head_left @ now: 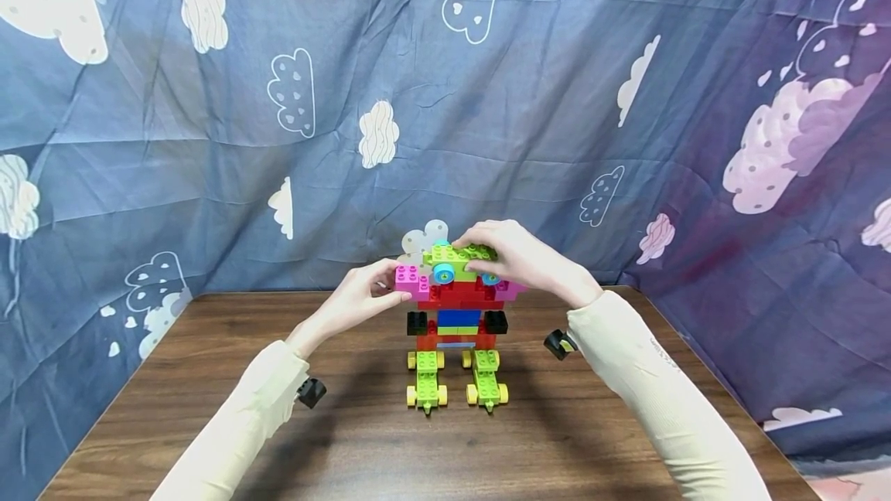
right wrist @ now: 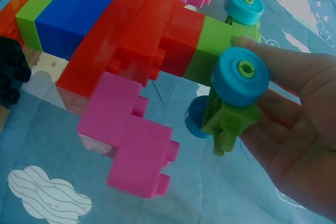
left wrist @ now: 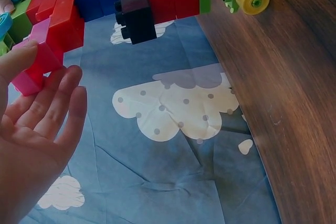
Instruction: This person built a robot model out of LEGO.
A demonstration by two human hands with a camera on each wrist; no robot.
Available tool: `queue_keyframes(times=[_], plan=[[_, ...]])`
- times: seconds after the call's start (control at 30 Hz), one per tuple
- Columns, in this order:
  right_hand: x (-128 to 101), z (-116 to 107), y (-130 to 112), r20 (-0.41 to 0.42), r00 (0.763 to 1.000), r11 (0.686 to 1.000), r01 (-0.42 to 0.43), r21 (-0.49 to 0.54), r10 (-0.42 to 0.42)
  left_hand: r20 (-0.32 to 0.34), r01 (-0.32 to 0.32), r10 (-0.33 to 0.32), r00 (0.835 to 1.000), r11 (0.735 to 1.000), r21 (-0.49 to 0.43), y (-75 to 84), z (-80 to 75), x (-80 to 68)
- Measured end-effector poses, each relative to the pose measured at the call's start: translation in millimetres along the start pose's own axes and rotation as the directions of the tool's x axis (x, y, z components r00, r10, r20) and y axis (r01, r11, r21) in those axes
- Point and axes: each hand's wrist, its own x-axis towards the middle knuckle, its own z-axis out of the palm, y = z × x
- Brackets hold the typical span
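Note:
A figure built of toy building bricks stands upright on the table, with a red brick (head_left: 459,294) row and a blue brick (head_left: 458,318) in its body. Across its top lies a green wheeled base (head_left: 445,255) with turquoise wheels. My right hand (head_left: 518,257) grips this base from the side, thumb in front and fingers over the top. At the figure's left shoulder, my left hand (head_left: 358,298) pinches a pink brick (head_left: 407,278) between thumb and fingers. The right wrist view shows stepped pink bricks (right wrist: 139,156) on the opposite shoulder, apart from the right hand.
Green wheeled bases with yellow wheels form the figure's left foot (head_left: 427,385) and right foot (head_left: 489,386). Black bricks (head_left: 417,323) jut from its sides. It stands on a brown wooden table (head_left: 334,439), with a blue cloud-patterned cloth (head_left: 334,199) hanging close behind.

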Motion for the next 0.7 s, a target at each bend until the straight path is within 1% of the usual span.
queue_keyframes(times=[0.13,0.23,0.4,0.5,0.57,0.63,0.7], plan=[[2.5,-1.1,-3.7,0.025,0.999,0.999,-0.029,-0.018,0.029,-0.002,0.001,-0.001,1.0,1.0,0.004,-0.9,-1.0,-0.5],[3.5,-0.8,-5.1,0.027,0.999,0.999,-0.045,-0.014,0.045,-0.007,0.002,-0.002,1.0,1.0,0.011,-1.6,-2.2,-1.2],[0.4,0.8,-5.6,-0.024,0.998,0.998,-0.058,0.021,0.058,-0.019,0.0,0.0,1.0,1.0,0.024,-2.6,-3.5,-2.7],[-5.3,0.3,-6.1,-0.079,0.993,0.996,-0.088,0.024,0.089,-0.022,-0.001,0.001,1.0,1.0,0.019,-2.2,-3.4,-3.8],[-11.2,-0.8,-7.0,-0.131,0.984,0.993,-0.121,0.018,0.122,-0.024,-0.001,0.001,1.0,1.0,0.017,-2.0,-3.4,-4.4],[-18.5,-2.0,-7.3,-0.202,0.967,0.987,-0.157,0.01,0.156,-0.028,0.0,0.0,1.0,1.0,0.016,-1.8,-3.5,-4.8],[-27.1,-3.0,-5.7,-0.281,0.942,0.982,-0.19,0.009,0.185,-0.036,0.005,-0.005,0.999,1.0,0.013,-1.9,-3.9,-5.3]])
